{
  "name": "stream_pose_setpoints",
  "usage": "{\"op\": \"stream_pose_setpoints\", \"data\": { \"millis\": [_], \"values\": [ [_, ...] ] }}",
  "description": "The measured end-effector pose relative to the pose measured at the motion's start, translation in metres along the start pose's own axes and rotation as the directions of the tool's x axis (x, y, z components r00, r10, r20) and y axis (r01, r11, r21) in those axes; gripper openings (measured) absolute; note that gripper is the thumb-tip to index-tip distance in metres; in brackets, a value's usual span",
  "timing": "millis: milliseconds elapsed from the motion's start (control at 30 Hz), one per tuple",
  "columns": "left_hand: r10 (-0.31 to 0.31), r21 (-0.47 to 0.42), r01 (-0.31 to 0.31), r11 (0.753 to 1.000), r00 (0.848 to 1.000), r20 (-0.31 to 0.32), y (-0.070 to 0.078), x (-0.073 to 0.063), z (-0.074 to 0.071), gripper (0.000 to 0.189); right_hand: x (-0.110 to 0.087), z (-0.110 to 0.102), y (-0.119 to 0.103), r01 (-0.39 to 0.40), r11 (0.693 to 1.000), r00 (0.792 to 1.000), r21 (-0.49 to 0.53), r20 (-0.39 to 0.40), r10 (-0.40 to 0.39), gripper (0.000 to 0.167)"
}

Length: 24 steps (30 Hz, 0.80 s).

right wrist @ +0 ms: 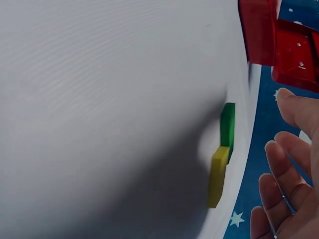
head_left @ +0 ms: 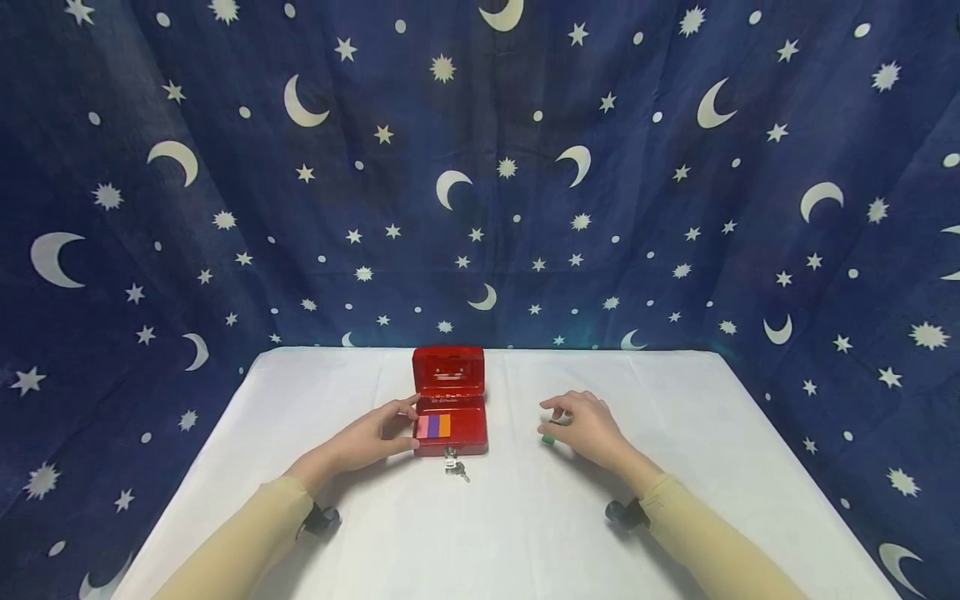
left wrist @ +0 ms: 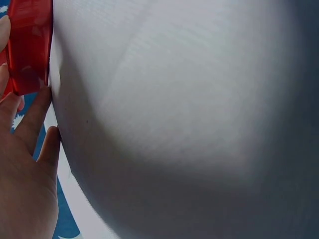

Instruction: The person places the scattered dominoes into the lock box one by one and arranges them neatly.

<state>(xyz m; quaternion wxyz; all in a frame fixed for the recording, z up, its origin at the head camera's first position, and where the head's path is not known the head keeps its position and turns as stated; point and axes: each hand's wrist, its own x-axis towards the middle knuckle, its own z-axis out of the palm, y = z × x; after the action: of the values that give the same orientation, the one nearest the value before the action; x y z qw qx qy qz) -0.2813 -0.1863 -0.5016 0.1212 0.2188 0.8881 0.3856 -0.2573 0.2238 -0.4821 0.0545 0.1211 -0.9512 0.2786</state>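
A red metal cash box [head_left: 471,427] stands on the table with its lid [head_left: 449,367] raised. Inside, against its left wall, lie a pink block [head_left: 422,427], a purple block [head_left: 433,427] and an orange block [head_left: 445,426] side by side. My left hand [head_left: 367,437] holds the box's left side, thumb at the front corner and fingers farther back. To the right of the box, my right hand [head_left: 588,425] hovers with bent, parted fingers and nothing between them. Below it are a green block [right wrist: 228,124] and a yellow block [right wrist: 217,177], overlapping in the right wrist view.
Keys [head_left: 456,469] hang from the lock at the front of the box. A white cloth covers the table [head_left: 517,533]. Behind and at both sides hangs a dark blue curtain [head_left: 525,208] with moons and stars. Each wrist wears a small dark camera [head_left: 624,514].
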Motion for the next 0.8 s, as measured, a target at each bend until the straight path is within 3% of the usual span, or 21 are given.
{"op": "stream_pose_setpoints", "data": {
  "millis": [800],
  "values": [
    [-0.026,-0.001,0.026,1.0,1.0,-0.012,0.0,0.001,0.002,0.045,-0.018,-0.004,0.036,-0.048,0.995,0.998,-0.092,-0.046,0.044,0.055]
  ]
}}
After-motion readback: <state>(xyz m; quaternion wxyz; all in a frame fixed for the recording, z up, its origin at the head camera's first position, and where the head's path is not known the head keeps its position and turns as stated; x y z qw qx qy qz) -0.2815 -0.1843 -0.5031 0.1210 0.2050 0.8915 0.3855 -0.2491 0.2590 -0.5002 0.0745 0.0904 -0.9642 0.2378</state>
